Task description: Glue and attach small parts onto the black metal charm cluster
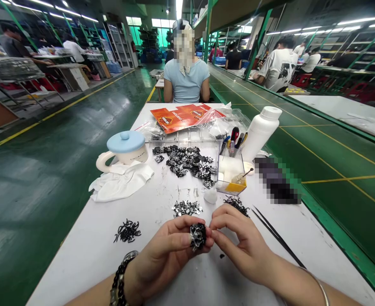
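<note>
My left hand [163, 250] grips a small black part with silver metal pieces [198, 236] between thumb and fingers, near the table's front. At the part's right side, the thumb and fingertips of my right hand [246, 242] are pinched together; what they hold, if anything, is too small to make out. Beyond my hands lies a heap of small silver metal pieces [186, 208]. A pile of thin black strips [127, 231] sits to the left, and a similar black pile [236, 205] lies behind my right hand. Farther back, similar black-and-silver parts [190, 161] are spread out.
Black tweezers [279, 238] lie at right. A clear box [232, 174] stands near a white bottle [262, 131] and several tools. A lidded mug [126, 148] and white cloth [122, 180] are left. Orange-red printed sheets [181, 118] lie behind; a person [186, 78] sits ahead.
</note>
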Motion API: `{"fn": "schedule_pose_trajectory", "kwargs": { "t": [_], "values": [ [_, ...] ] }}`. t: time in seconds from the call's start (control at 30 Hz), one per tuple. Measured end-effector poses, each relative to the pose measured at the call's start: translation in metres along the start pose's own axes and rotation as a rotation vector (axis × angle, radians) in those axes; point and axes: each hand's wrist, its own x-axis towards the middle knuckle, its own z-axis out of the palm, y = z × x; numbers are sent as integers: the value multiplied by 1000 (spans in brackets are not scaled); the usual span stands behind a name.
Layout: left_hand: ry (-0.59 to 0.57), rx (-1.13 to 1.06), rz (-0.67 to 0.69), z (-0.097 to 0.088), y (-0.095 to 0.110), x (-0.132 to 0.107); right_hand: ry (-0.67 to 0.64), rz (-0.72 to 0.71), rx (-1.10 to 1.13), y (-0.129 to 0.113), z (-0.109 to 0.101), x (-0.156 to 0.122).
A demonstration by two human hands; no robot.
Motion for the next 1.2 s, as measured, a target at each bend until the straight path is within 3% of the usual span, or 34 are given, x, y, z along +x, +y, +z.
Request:
{"fn": "schedule_pose_trajectory", "kwargs": {
  "t": [0.37,0.67,1.2],
  "values": [
    [101,-7,8,4,1,1,97,-83,-141,-3,-11,0],
    [136,46,-4,4,-1,2,21,-171,-181,-16,-8,0],
    [149,76,-28,2,-2,2,10,-242,-243,-15,-8,1]
  ]
}}
